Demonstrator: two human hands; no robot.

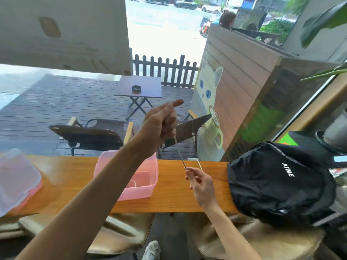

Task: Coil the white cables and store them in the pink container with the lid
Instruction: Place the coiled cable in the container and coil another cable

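My left hand (161, 124) is raised above the wooden counter (174, 192) and grips a thin white cable (179, 152) in its curled fingers, the index finger pointing out. The cable runs taut down to my right hand (199, 182), which pinches it just over the counter. A loop of the cable (197, 162) arcs behind my right hand. The open pink container (146, 186) stands on the counter under my left forearm, with a coil of white cable (132, 182) inside. Its lid (16, 177) lies at the far left on the counter.
A black backpack (281, 182) fills the counter's right end. Beyond the glass stand dark chairs (90, 136), a small table (139, 87) and a fence. Stools (120, 233) sit under the counter.
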